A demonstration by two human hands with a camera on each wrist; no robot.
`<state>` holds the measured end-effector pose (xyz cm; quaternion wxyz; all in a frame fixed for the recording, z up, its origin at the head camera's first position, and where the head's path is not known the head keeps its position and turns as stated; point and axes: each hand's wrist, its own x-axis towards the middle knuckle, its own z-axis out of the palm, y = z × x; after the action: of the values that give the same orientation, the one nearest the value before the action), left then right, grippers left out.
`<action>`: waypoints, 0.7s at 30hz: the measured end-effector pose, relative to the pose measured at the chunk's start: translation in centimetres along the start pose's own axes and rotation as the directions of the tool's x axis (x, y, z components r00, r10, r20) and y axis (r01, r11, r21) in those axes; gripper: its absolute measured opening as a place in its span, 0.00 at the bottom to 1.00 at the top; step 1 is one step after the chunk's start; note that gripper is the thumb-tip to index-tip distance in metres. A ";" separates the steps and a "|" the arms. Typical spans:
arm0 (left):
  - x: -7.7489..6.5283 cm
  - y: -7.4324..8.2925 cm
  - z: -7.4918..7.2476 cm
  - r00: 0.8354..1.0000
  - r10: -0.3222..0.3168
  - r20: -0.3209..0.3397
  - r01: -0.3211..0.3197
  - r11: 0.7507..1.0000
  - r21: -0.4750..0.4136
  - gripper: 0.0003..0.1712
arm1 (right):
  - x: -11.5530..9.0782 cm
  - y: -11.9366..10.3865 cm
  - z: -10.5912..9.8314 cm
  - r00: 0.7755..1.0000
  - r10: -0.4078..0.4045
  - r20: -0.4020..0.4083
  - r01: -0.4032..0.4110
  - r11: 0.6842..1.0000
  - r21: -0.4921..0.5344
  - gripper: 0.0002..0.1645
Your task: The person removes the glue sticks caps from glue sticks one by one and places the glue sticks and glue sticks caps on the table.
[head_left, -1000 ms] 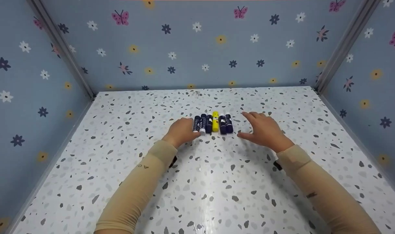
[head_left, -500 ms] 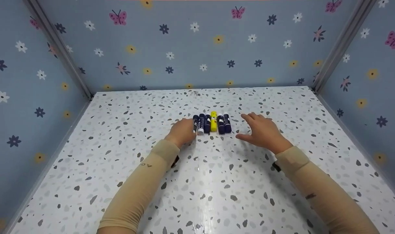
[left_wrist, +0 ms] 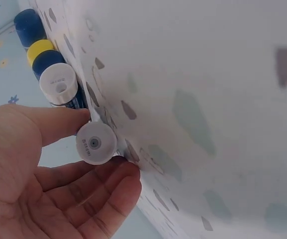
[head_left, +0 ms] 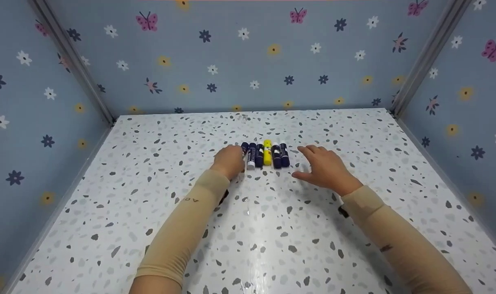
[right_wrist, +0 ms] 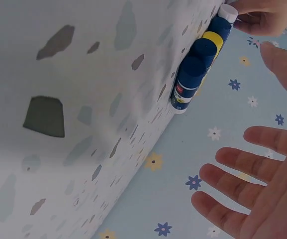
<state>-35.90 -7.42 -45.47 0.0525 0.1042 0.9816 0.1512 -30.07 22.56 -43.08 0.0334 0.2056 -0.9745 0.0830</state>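
Observation:
A row of several glue sticks lies side by side on the speckled table, most of them navy with white parts. One yellow glue stick is among them, and a navy one ends the row at the right. My left hand pinches the leftmost glue stick between thumb and fingers, its white end facing the left wrist camera. Beside it lies another white-ended glue stick, with a small gap between them. My right hand hovers right of the row, fingers spread, touching nothing.
The white speckled tabletop extends around the row. Blue panels with flowers and butterflies enclose it at the back, left and right, with grey posts in the corners.
My left thumb and fingers have closed round the leftmost glue stick, which is now mostly hidden in the head view. My right hand has shifted slightly toward the row, its fingers still spread.

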 end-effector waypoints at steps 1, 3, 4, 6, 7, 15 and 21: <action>0.1 0.0 0.1 1.000 -0.003 -0.001 0.003 1.000 0.008 0.08 | 0.0 -0.1 0.0 1.000 -0.001 0.001 0.001 1.000 -0.002 0.54; 0.3 0.1 0.2 1.000 -0.011 -0.006 0.011 1.000 0.026 0.08 | 0.1 -0.3 0.0 1.000 -0.003 0.001 0.003 1.000 -0.007 0.54; 0.4 0.1 0.2 1.000 -0.016 -0.008 0.016 0.999 0.031 0.09 | 0.1 -0.4 0.0 1.000 -0.004 0.003 0.004 1.000 -0.009 0.54; 0.5 0.2 0.2 1.000 -0.029 -0.010 0.029 0.999 0.033 0.10 | 0.2 -0.5 0.0 1.000 -0.004 0.002 0.004 1.000 -0.015 0.54; 0.5 0.2 0.2 0.999 -0.034 -0.012 0.034 0.999 0.035 0.11 | 0.2 -0.6 -0.1 1.000 -0.006 0.002 0.006 1.000 -0.016 0.54; 0.7 -0.5 -0.1 0.998 -0.055 -0.011 0.056 0.997 0.058 0.11 | 1.0 -1.3 -1.0 0.998 -0.060 0.008 0.060 0.998 -0.024 0.54; 0.4 -0.8 -0.5 0.998 -0.058 -0.023 0.060 0.995 0.074 0.13 | 1.6 -1.8 -1.9 0.995 -0.101 -0.001 0.101 0.993 -0.055 0.52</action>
<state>-36.51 -8.21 -45.22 0.0429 0.0754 0.9897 0.1141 -30.70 20.67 -40.78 0.0451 0.2534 -0.9647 0.0549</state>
